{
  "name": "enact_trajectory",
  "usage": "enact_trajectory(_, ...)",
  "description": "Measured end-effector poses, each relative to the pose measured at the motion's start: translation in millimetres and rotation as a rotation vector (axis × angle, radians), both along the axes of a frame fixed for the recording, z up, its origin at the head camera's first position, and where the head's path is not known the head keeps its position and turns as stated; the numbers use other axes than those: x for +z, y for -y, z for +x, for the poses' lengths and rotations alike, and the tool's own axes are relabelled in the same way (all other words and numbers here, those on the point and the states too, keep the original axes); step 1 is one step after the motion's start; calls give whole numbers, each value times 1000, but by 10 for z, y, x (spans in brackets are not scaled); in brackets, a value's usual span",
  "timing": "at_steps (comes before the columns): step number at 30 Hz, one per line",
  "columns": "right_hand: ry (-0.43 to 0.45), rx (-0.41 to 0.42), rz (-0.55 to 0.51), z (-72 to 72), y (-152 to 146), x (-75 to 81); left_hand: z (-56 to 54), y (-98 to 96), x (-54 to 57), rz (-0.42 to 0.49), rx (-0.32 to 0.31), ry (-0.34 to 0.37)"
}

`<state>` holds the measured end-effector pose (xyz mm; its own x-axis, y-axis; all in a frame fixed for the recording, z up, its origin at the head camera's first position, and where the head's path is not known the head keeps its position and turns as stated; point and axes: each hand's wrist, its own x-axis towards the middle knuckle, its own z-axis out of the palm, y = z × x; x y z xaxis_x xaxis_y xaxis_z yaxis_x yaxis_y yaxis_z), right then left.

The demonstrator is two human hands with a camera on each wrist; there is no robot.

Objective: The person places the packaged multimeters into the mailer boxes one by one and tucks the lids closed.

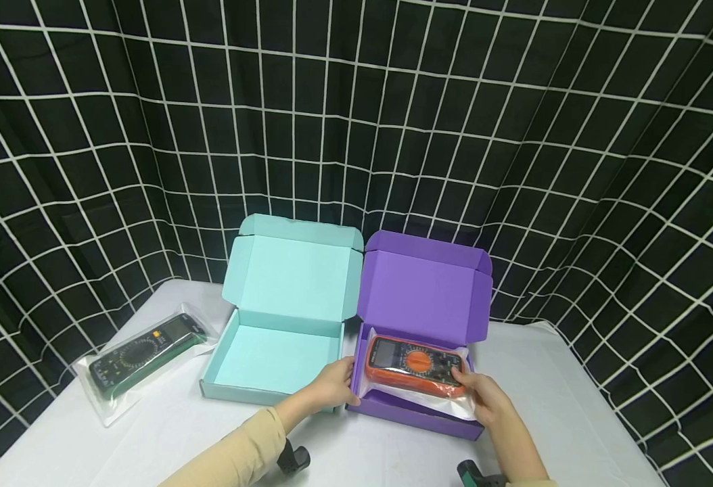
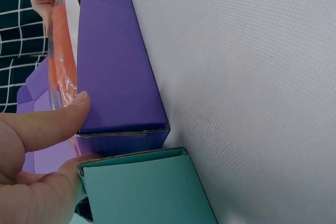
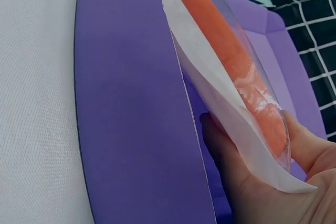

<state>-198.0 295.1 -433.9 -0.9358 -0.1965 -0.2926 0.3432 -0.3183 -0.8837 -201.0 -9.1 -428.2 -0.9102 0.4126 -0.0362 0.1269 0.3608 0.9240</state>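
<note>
An orange multimeter [image 1: 414,365] in a clear plastic bag lies tilted in the open purple box [image 1: 393,406], and the bag overhangs the front wall. My left hand [image 1: 332,382] is at the box's left front corner. Its thumb [image 2: 52,124] presses the bag's end [image 2: 60,51] at the purple rim [image 2: 115,66], and another finger lies against the end wall. My right hand [image 1: 481,396] grips the bag's right end, with fingers [image 3: 247,182] beneath the bag [image 3: 231,51] and the thumb on top. The purple front wall [image 3: 131,103] stands beside it.
An open, empty teal box [image 1: 271,352] stands right against the purple one, its corner [image 2: 142,187] by my left fingers. A dark green multimeter [image 1: 143,352] in its bag lies at the table's left. The white table [image 1: 576,419] is backed by a black gridded curtain [image 1: 515,135].
</note>
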Motion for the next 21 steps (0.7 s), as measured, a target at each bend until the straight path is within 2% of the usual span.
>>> enact_trajectory(6,39,-53,54,69,130,149,2,-7,-3,-13,6,4)
enact_trajectory(21,32,-107,150,74,193,165,-8,-5,-33,-12,5,0)
